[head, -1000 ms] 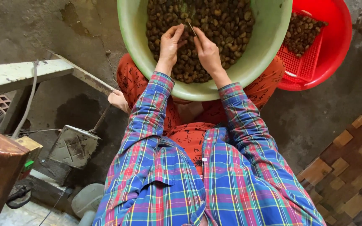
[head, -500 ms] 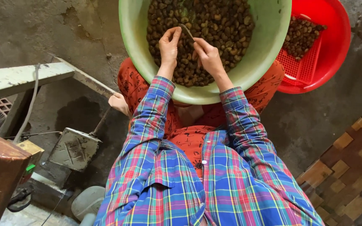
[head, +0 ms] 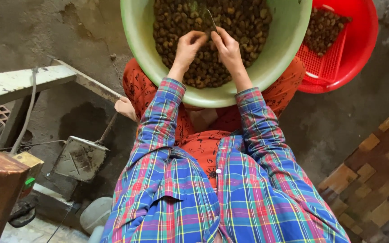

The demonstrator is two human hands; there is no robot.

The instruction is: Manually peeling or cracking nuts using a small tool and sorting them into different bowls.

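Fingers (head: 219, 37) pinch a thin blade (head: 211, 19) over brown nuts (head: 244, 20)

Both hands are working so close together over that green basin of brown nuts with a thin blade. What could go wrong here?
The thin blade in the right hand points up right beside the left hand, so a slip might nick a finger. The green basin seems to rest on the person's lap; a shift could tip its brown nuts onto the floor.

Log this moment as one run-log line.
left hand: pinching a nut | right hand: holding thin metal blade | over round green plastic basin of brown nuts
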